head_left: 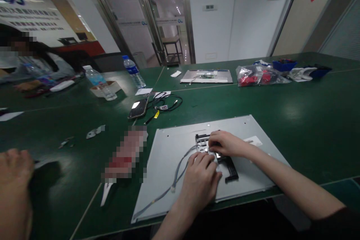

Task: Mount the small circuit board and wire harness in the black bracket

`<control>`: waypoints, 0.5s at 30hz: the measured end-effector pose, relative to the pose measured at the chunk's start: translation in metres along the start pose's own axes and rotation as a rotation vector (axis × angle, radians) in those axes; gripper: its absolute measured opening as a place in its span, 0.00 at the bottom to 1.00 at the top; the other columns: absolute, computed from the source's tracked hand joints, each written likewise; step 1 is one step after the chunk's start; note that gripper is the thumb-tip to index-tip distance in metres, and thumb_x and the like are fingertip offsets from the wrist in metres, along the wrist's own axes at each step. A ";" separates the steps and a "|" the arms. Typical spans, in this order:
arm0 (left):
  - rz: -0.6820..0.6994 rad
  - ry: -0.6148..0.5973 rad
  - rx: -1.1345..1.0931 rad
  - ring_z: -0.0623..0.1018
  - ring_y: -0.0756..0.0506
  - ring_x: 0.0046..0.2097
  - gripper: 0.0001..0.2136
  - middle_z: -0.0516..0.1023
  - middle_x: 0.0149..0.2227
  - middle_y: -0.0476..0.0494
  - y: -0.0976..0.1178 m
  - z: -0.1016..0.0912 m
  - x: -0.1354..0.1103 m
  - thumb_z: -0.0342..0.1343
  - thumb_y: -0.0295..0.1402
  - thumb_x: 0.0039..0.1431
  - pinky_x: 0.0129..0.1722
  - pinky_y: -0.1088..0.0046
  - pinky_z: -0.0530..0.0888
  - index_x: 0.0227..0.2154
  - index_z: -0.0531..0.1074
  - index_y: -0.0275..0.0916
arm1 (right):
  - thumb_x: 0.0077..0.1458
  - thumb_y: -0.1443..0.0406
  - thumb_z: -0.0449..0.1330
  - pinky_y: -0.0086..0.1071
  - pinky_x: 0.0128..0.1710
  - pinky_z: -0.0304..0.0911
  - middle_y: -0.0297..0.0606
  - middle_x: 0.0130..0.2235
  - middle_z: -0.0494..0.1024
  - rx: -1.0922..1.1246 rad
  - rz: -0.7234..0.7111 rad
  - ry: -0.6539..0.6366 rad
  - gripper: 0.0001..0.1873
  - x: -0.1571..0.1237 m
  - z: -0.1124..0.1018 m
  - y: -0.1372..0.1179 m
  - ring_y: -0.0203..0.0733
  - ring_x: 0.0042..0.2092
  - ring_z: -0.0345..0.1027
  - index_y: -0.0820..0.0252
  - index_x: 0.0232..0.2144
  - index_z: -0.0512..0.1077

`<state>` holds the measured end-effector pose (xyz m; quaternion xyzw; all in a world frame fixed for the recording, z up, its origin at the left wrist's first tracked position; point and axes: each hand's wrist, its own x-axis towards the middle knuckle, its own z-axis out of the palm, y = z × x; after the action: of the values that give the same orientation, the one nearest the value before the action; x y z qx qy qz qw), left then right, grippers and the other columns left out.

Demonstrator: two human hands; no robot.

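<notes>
A grey metal panel (247, 127) lies flat on the green table (309, 112) in front of me. A black plastic bracket (229, 170) sits on the panel's middle. My left hand (199, 182) presses down on the bracket's near part, fingers bent. My right hand (226, 143) rests on the bracket's far end, fingertips curled onto it. A grey cable (177, 172) runs from under my hands toward the panel's near left corner.
A phone (138, 108) and black cables (165, 104) lie beyond the panel. Two water bottles (134, 71) stand further left. A second panel (206, 76), plastic bags with red parts (257, 75) and a blue bin (284, 64) sit at the far side. Another person's hand (14, 172) is at left.
</notes>
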<state>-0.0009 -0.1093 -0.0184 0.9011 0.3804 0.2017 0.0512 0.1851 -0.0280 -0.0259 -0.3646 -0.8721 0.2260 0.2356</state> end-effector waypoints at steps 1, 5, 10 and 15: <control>-0.001 -0.002 -0.001 0.70 0.40 0.49 0.03 0.73 0.45 0.44 0.000 0.000 0.000 0.57 0.31 0.58 0.56 0.54 0.63 0.35 0.70 0.39 | 0.55 0.71 0.62 0.30 0.38 0.58 0.37 0.34 0.74 0.002 0.000 0.000 0.01 0.000 0.000 0.000 0.39 0.37 0.66 0.62 0.32 0.73; -0.007 -0.007 -0.004 0.70 0.39 0.50 0.04 0.73 0.46 0.43 0.000 -0.001 0.000 0.57 0.31 0.58 0.56 0.54 0.62 0.36 0.70 0.39 | 0.56 0.70 0.61 0.30 0.38 0.58 0.37 0.34 0.73 0.003 -0.010 -0.005 0.01 0.000 0.000 0.000 0.38 0.36 0.66 0.62 0.32 0.73; -0.016 0.009 -0.026 0.70 0.39 0.50 0.06 0.73 0.47 0.43 0.001 -0.002 0.001 0.57 0.31 0.57 0.56 0.54 0.63 0.38 0.69 0.39 | 0.56 0.70 0.61 0.31 0.38 0.58 0.37 0.34 0.73 -0.006 -0.025 -0.004 0.01 0.000 -0.001 0.000 0.38 0.37 0.66 0.62 0.32 0.72; -0.041 0.051 -0.046 0.70 0.39 0.48 0.06 0.73 0.44 0.42 0.001 -0.002 0.001 0.56 0.30 0.57 0.55 0.53 0.64 0.38 0.68 0.39 | 0.56 0.70 0.61 0.30 0.38 0.58 0.36 0.34 0.73 -0.010 -0.024 -0.003 0.01 0.000 0.000 0.000 0.38 0.37 0.66 0.61 0.32 0.72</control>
<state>-0.0006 -0.1098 -0.0156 0.8862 0.3953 0.2321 0.0666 0.1858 -0.0280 -0.0260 -0.3551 -0.8779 0.2193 0.2349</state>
